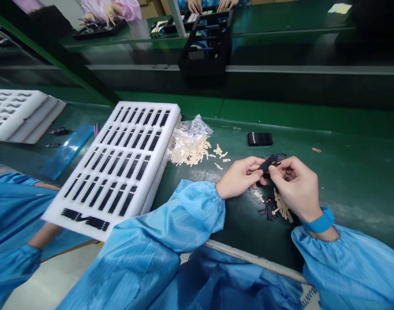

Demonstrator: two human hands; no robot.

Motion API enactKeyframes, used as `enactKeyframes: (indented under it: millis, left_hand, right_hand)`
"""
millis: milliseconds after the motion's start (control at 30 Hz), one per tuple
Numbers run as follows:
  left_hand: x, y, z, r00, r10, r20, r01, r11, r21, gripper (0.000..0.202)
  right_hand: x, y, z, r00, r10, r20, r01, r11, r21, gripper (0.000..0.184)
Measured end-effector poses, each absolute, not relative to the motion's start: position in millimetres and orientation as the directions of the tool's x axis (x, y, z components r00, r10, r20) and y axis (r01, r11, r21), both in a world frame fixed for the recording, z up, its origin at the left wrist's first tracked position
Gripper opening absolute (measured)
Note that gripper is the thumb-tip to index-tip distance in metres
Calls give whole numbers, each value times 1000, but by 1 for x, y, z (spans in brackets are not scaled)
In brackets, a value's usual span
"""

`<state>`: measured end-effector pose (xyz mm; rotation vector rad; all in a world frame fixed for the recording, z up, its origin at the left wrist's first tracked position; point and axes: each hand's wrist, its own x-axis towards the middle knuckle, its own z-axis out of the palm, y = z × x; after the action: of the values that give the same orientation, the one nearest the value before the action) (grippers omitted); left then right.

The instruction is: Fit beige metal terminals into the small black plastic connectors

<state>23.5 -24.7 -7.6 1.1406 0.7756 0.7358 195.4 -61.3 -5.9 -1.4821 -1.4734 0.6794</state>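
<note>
My left hand [240, 174] is closed around a flat black strip [267, 165], held tilted above the bench between thumb and fingers. At the strip's right end, my right hand [295, 183] pinches a small dark piece; the fingertips hide most of it. Just below the hands lie a small heap of black flat pieces [267, 207] and a heap of thin beige pieces [282, 206]. Beyond my hands, a row of black strips [260, 138] lies side by side. A blue band circles my right wrist.
A stacked white foam tray [101, 168] with black strips in its slots stands left. Beside it, a clear plastic bag [192, 133] spills beige pieces [193, 154]. Further left are more foam trays [32, 116] and a blue translucent sheet [69, 150]. Co-workers' hands [108, 13] work across the bench.
</note>
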Motion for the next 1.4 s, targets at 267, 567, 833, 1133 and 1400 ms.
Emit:
enactKeyframes:
  millis: [267, 567, 833, 1133, 1400]
  left_hand:
    - [24, -28, -4, 523, 837, -159, -78, 233, 969, 27]
    - [27, -34, -5, 451, 887, -100, -131, 176, 976, 20]
    - [26, -31, -4, 494, 850, -180, -130, 277, 952, 18]
    - [24, -30, -1, 451, 881, -147, -137, 231, 963, 22]
    - [29, -32, -5, 418, 886, -198, -124, 272, 954, 26]
  right_hand:
    - [194, -61, -6, 154, 950, 273, 528, 154, -835, 16]
    - [187, -65, 5, 113, 901, 418, 632, 260, -730, 14]
    - [201, -63, 5, 278, 807, 521, 659, 234, -715, 39]
    - [198, -62, 2, 233, 846, 480, 633, 242, -735, 11]
    - [190, -64, 2, 29, 848, 529, 693, 365, -622, 18]
